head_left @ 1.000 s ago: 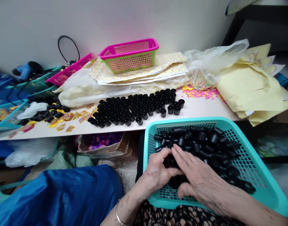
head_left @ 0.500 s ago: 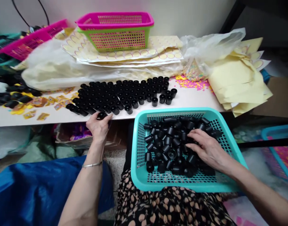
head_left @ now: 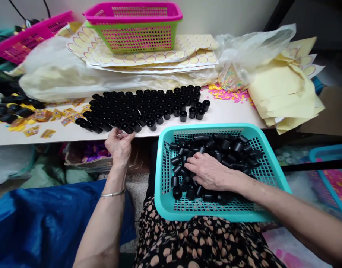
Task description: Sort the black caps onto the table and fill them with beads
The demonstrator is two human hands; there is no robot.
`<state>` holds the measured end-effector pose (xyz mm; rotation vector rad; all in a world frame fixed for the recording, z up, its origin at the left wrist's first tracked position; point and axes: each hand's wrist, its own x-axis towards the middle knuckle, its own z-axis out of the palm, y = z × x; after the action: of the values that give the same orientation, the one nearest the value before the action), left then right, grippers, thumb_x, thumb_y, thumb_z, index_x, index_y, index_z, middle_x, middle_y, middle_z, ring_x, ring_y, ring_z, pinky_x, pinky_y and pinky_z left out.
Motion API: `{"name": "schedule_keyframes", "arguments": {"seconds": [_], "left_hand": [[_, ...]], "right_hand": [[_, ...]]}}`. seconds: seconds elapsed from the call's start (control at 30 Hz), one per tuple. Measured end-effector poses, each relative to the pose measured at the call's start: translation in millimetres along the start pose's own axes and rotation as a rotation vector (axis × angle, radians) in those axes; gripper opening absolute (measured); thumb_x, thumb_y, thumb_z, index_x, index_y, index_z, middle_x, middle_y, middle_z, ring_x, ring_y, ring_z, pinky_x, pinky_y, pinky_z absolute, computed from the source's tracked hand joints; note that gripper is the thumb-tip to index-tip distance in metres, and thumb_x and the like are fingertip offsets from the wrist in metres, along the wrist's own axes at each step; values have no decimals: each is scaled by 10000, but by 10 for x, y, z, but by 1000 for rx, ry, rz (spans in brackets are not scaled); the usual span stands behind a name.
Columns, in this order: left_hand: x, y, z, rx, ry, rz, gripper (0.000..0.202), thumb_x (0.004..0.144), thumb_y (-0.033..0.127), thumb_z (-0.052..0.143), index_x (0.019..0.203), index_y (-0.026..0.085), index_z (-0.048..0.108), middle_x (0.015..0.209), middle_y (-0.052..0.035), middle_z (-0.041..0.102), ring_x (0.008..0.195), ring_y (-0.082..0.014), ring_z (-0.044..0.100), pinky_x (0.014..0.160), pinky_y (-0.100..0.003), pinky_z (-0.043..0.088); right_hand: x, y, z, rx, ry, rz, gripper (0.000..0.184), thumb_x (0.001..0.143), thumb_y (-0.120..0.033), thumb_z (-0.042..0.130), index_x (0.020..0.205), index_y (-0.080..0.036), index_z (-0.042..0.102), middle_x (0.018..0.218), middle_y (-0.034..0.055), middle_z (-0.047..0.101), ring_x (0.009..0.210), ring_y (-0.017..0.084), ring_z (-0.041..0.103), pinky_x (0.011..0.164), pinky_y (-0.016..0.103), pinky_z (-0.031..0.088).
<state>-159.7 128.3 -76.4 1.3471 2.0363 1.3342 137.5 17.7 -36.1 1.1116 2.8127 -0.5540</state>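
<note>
Many small black plastic caps (head_left: 151, 125) stand hollow side up in packed rows on the table. At the front of these rows my left hand (head_left: 119, 146) has its thumb and bent fingers closed about one black cap (head_left: 126, 128), which stands against its neighbours. Over the turquoise basket (head_left: 215, 215) on my lap, my right hand (head_left: 210, 172) reaches down into a loose heap of the same black caps (head_left: 238, 146). Its fingers are bent close together, their tips partly hidden among the caps, so what they hold cannot be made out.
Behind the rows lie a plastic bag, printed circle sheets (head_left: 193, 59) and a pink-and-green basket (head_left: 137, 35). Small pink and yellow pieces (head_left: 232, 95) and yellow paper (head_left: 282, 93) are at the right. Yellow packets (head_left: 48, 133) and more black pieces lie left.
My left hand has moved slightly up and in, setting its cap against the front row. My right hand has shifted left across the heap in the basket. The whole view has tilted slightly.
</note>
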Motion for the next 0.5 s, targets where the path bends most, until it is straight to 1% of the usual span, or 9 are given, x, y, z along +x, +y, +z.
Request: {"name": "schedule_keyframes", "arguments": {"seconds": [0.07,0.1,0.13,0.17,0.23,0.33,0.43,0.5], "left_hand": [[-131,57,-48,-29,111,77,405,620,313,713,960,141,574,861,1,549,618,-70,506,582,-204,427],[-229,111,-74,-50,127,120,389,629,306,712,963,149,588,867,0,561,615,-70,510,587,-208,435],[-345,181,-98,-71,105,161,367,643,300,710,964,157,602,857,2,570,613,-73,514,592,-212,443],[-472,263,-118,-93,50,205,334,660,293,707,953,163,616,836,4,577,612,-77,518,598,-217,451],[-731,440,-143,-115,-119,300,245,688,274,702,901,171,643,812,0,591,612,-87,527,591,-222,458],[-1029,654,-125,-99,-426,441,112,742,215,663,844,170,656,874,-29,620,662,-105,558,609,-231,466],[-1175,757,-35,-50,-695,543,83,775,144,602,840,163,648,884,-44,625,763,-134,585,691,-248,467],[-1224,796,54,46,-869,588,102,774,109,563,807,161,644,857,-46,618,788,-150,583,708,-259,457]], "right_hand": [[0,27,-2,-26,-45,-38,262,750,-238,564,991,-139,593,971,91,594,909,258,460,793,420,402],[-26,43,-4,-45,-56,-42,256,720,-221,582,961,-136,597,952,89,593,912,260,461,823,431,390],[-68,63,-8,-66,-60,-33,232,704,-199,584,926,-134,601,943,90,591,912,258,462,855,441,375],[-122,88,-12,-87,-60,-17,193,704,-180,574,889,-133,603,935,92,589,910,254,465,880,445,362],[-252,156,-24,-127,-48,39,121,728,-166,553,833,-134,602,917,98,586,910,252,470,893,444,358],[-458,285,-28,-159,0,118,117,769,-153,529,849,-138,614,944,108,588,957,263,472,880,430,379],[-630,395,5,-162,84,178,184,799,-111,498,919,-131,635,1014,126,593,1037,274,456,897,426,394],[-714,437,42,-146,152,201,215,821,-97,475,953,-125,643,1053,136,592,1060,272,448,897,418,412]]}}
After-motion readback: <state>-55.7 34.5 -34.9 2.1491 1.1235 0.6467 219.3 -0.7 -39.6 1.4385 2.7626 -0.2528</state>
